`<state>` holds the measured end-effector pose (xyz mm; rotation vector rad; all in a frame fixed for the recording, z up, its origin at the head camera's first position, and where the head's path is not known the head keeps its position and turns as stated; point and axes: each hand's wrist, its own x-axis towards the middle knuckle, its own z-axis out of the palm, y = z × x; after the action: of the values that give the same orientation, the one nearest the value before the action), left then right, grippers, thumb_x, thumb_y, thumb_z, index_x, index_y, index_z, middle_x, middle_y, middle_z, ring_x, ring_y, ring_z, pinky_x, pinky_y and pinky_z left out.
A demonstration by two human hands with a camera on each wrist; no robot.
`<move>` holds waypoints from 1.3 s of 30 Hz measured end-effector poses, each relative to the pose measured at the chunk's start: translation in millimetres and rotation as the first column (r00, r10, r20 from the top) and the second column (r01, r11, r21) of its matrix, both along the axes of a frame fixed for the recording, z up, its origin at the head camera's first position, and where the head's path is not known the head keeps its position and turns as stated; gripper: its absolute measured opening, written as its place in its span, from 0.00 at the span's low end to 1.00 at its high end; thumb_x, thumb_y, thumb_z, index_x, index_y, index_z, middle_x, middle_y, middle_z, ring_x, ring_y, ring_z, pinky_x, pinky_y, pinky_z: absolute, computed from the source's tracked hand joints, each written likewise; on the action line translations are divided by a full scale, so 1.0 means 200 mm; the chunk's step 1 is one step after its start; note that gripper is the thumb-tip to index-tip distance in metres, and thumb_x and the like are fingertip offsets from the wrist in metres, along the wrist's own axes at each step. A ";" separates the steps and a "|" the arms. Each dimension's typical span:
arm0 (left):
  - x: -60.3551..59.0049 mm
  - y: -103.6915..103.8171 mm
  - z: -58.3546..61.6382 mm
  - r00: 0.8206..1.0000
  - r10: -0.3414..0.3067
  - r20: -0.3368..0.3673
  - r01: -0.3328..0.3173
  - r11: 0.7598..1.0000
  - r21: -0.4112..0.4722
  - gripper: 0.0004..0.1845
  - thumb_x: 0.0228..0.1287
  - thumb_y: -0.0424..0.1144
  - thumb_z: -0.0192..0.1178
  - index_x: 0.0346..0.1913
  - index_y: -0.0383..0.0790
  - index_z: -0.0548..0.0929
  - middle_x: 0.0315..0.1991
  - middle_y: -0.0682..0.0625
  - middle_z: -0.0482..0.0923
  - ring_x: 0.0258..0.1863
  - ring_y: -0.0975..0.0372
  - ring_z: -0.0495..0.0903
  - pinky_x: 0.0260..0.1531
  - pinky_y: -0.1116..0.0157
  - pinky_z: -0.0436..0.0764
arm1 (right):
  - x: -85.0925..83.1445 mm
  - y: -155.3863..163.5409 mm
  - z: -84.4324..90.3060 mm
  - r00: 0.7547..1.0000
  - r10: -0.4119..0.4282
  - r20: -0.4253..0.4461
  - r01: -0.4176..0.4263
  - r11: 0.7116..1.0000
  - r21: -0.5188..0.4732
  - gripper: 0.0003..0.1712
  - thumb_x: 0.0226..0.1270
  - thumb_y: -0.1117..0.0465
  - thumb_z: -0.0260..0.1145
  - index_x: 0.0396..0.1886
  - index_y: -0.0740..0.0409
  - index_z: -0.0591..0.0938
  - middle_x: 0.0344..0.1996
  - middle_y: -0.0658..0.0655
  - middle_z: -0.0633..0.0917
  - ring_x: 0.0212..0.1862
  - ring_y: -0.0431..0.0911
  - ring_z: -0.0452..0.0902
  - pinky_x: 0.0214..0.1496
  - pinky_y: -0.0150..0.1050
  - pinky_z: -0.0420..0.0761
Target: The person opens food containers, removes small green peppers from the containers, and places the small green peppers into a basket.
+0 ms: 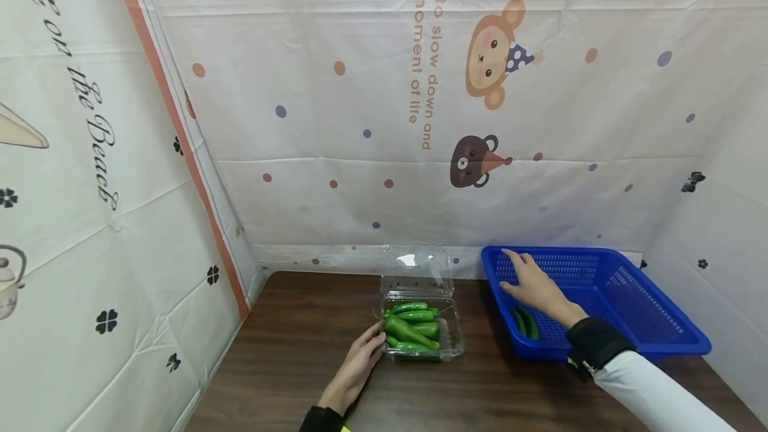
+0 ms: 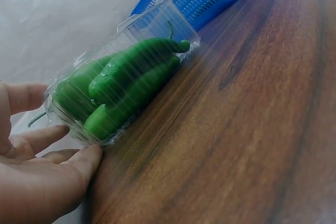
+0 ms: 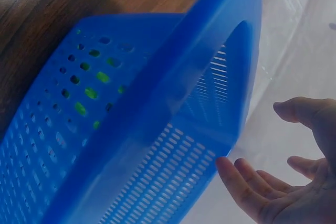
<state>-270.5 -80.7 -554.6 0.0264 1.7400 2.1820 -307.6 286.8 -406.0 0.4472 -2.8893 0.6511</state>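
Note:
A clear plastic clamshell box with its lid up holds several green peppers on the dark wooden table. My left hand lies flat beside the box, fingertips touching its left wall; the left wrist view shows the box and peppers close up. A blue perforated basket stands to the right with two green peppers at its near left corner. My right hand hovers open above the basket's left part, fingers spread and holding nothing. In the right wrist view the basket rim runs past the open palm.
Printed white cloth walls close in the table on the left, back and right. Bare dark wood lies left of the box and along the front edge.

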 end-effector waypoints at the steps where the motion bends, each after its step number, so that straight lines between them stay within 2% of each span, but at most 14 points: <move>1: 0.00 0.00 0.00 1.000 0.001 0.001 -0.001 1.000 -0.001 0.43 0.78 0.50 0.55 0.80 0.26 0.50 0.81 0.27 0.41 0.81 0.37 0.45 0.80 0.42 0.57 | 0.00 0.00 0.00 1.000 -0.001 -0.001 0.001 1.000 0.002 0.42 0.69 0.64 0.69 0.75 0.74 0.59 0.62 0.84 0.67 0.46 0.66 0.81 0.31 0.46 0.81; 14: -0.01 -0.01 0.02 1.000 -0.009 0.026 0.009 1.000 -0.003 0.45 0.76 0.52 0.58 0.80 0.28 0.50 0.81 0.27 0.40 0.81 0.36 0.43 0.80 0.43 0.58 | 0.03 -0.09 0.01 0.998 0.031 -0.046 -0.031 1.000 -0.002 0.40 0.70 0.63 0.69 0.75 0.71 0.63 0.61 0.80 0.71 0.47 0.62 0.79 0.32 0.42 0.79; 21: -0.01 0.00 0.01 1.000 -0.007 0.028 0.007 1.000 -0.005 0.44 0.77 0.51 0.57 0.80 0.28 0.50 0.81 0.27 0.41 0.81 0.37 0.43 0.80 0.42 0.57 | 0.03 -0.12 0.03 0.996 0.012 -0.083 -0.012 1.000 0.006 0.39 0.71 0.63 0.68 0.76 0.69 0.63 0.63 0.79 0.70 0.52 0.66 0.79 0.35 0.47 0.83; 26: -0.01 0.00 0.01 1.000 0.001 0.026 -0.001 1.000 -0.002 0.44 0.77 0.51 0.58 0.80 0.28 0.51 0.81 0.27 0.41 0.81 0.37 0.44 0.81 0.43 0.57 | 0.04 -0.15 0.04 0.995 0.005 -0.103 -0.006 1.000 -0.011 0.38 0.71 0.63 0.67 0.76 0.68 0.64 0.64 0.79 0.69 0.46 0.63 0.80 0.27 0.39 0.75; 29: -0.01 0.00 0.01 1.000 -0.002 0.023 0.002 1.000 -0.005 0.44 0.77 0.52 0.58 0.80 0.28 0.51 0.81 0.27 0.41 0.81 0.37 0.44 0.80 0.43 0.57 | 0.04 -0.16 0.04 0.992 0.002 -0.126 -0.004 1.000 -0.017 0.38 0.70 0.64 0.68 0.75 0.67 0.65 0.62 0.78 0.71 0.45 0.61 0.80 0.25 0.36 0.72; 34: -0.01 -0.01 0.01 1.000 -0.003 0.014 0.003 1.000 0.002 0.43 0.77 0.51 0.57 0.80 0.28 0.51 0.81 0.27 0.41 0.81 0.37 0.44 0.81 0.43 0.57 | 0.05 -0.17 0.02 0.983 0.003 -0.181 -0.007 1.000 -0.022 0.35 0.69 0.64 0.68 0.73 0.67 0.69 0.59 0.75 0.75 0.47 0.60 0.80 0.28 0.37 0.77; 39: 0.00 0.00 0.01 1.000 -0.005 -0.002 0.005 1.000 0.004 0.43 0.78 0.50 0.56 0.80 0.27 0.51 0.81 0.27 0.41 0.81 0.37 0.44 0.81 0.43 0.57 | 0.05 -0.16 0.00 0.981 0.011 -0.193 -0.019 0.999 -0.038 0.35 0.69 0.65 0.68 0.73 0.68 0.69 0.58 0.75 0.76 0.48 0.60 0.81 0.30 0.39 0.79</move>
<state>-271.2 -81.4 -553.4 0.0340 1.7351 2.1827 -297.1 255.4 -405.3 0.4974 -2.6887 0.6289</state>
